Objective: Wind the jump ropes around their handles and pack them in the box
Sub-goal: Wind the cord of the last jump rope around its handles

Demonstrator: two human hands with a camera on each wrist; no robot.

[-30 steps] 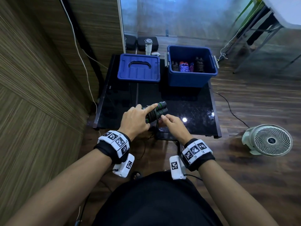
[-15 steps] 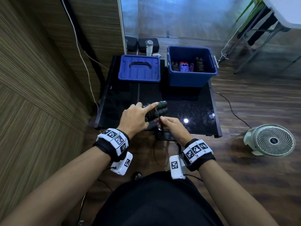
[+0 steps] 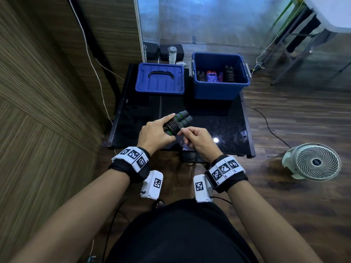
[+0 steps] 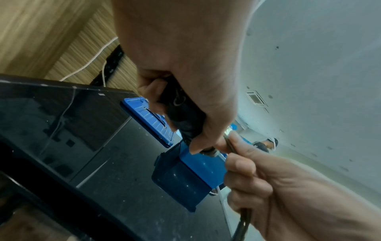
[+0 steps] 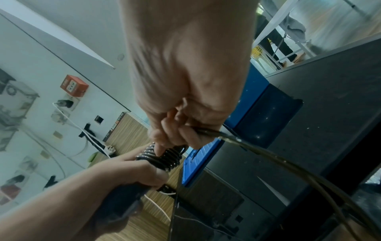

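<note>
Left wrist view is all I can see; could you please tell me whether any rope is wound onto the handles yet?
Observer: Yes, the head view shows several dark coils around the paired handles that the left hand grips.
Operator: Thank you; is loose rope left?
Observer: Yes, the right hand pinches the loose rope, which hangs below the black table edge.
Operator: Is the box empty?
Observer: No, the blue box holds several wound ropes.

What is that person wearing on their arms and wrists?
Bare forearms, no sleeves. Each wrist has a black band with white blocks printed with black square codes. A white camera box, also coded, hangs beneath each wrist, and a thin black cable runs from it.
</note>
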